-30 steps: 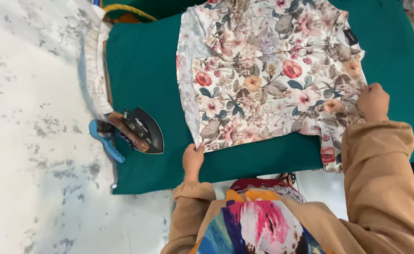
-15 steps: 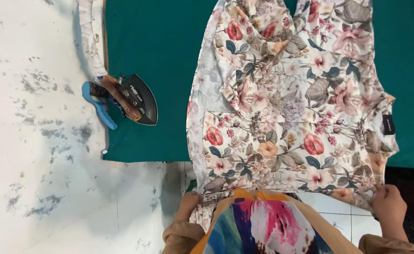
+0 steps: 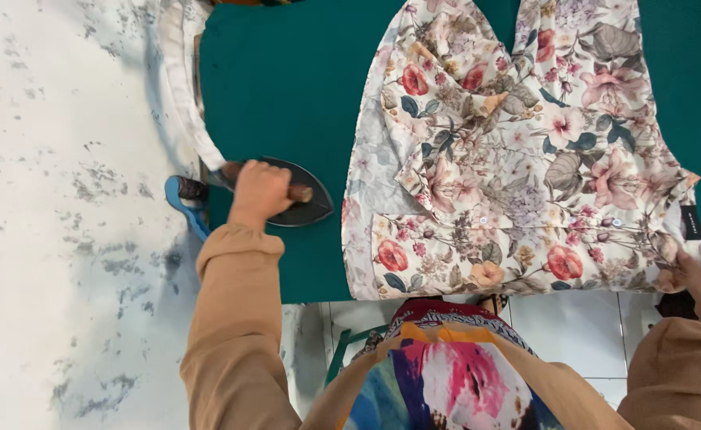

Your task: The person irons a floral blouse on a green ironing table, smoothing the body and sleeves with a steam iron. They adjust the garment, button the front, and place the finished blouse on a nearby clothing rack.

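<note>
free: bare green board (image 3: 287, 87) | blocked: iron (image 3: 287, 195), floral garment (image 3: 518, 159)

Both arms are in long tan-brown sleeves, kind of a soft knit fabric that bunches into folds near the wrists. The left sleeve (image 3: 235, 318) runs up from the bottom centre-left of the frame and ends in a snug cuff; the right sleeve (image 3: 673, 374) fills the lower right corner. Bottom centre there's a bright multicoloured scarf (image 3: 446, 374), with pink, blue, orange and white splashes and a dark red patterned edge. No rings or watch that I can see.
</note>
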